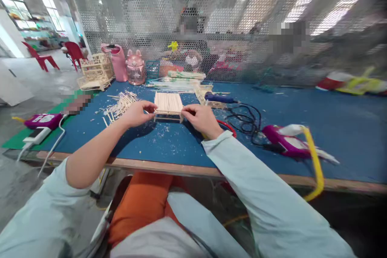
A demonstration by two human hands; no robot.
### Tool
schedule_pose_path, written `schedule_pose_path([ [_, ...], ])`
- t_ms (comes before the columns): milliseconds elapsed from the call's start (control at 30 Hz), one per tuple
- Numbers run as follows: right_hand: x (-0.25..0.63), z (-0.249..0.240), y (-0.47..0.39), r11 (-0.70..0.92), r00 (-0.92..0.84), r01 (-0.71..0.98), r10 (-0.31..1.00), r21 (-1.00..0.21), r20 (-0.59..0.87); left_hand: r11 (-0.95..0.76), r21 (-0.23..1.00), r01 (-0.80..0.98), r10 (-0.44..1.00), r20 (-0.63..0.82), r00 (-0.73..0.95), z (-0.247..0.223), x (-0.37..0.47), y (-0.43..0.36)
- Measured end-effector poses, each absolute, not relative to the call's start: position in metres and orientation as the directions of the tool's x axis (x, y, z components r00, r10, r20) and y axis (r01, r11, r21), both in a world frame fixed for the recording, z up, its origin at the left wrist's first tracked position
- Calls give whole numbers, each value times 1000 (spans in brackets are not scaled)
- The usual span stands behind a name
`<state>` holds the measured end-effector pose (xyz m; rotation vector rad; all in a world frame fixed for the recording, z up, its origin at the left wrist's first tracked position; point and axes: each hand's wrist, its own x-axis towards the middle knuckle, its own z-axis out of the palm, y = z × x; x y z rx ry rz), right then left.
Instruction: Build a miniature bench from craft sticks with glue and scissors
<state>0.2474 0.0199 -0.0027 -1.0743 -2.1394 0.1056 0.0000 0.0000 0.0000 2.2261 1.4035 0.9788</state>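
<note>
A small slatted platform built from thin wooden sticks (168,102) stands on short legs in front of me on the blue table top. My left hand (137,113) pinches its near left corner between thumb and fingers. At the near right corner my right hand (203,119) closes its thumb and fingertips on the edge. A heap of loose wooden sticks (122,104) lies just left of the platform. Beyond my right hand rests a blue glue gun (220,98) with a dark cable, next to another stick-built piece (203,92).
Bundled sticks in clear wrapping (181,80) lie behind the platform. A stick-built model (96,71), a pink bottle (119,63) and a pink jar (136,67) stand at the back left. Purple power strips (286,141) lie on both sides. People sit behind the perforated screen (229,16).
</note>
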Motion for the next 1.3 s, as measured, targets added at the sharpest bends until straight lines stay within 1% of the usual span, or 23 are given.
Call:
schedule_pose_path([
  [167, 247, -1, 18, 671, -412, 653, 704, -351, 579, -476, 548, 688, 868, 417, 268, -3, 3, 0],
  [367, 248, 1, 18, 690, -443, 639, 691, -339, 571, -504, 526, 685, 850, 443, 285, -2, 2, -1],
  [600, 246, 1, 18, 684, -444, 655, 693, -322, 568, -558, 398, 728, 793, 514, 327, -2, 2, -1],
  [867, 242, 0, 16, 681, -443, 667, 688, -301, 575, -524, 382, 761, 804, 516, 295, -2, 6, -4],
  [1033, 240, 1, 16, 674, -430, 664, 699, -324, 571, -483, 427, 765, 837, 481, 260, 0, 7, -4],
  [1300, 241, 1, 16, 677, -438, 668, 693, -309, 572, -485, 546, 683, 868, 398, 298, 0, 0, -2],
])
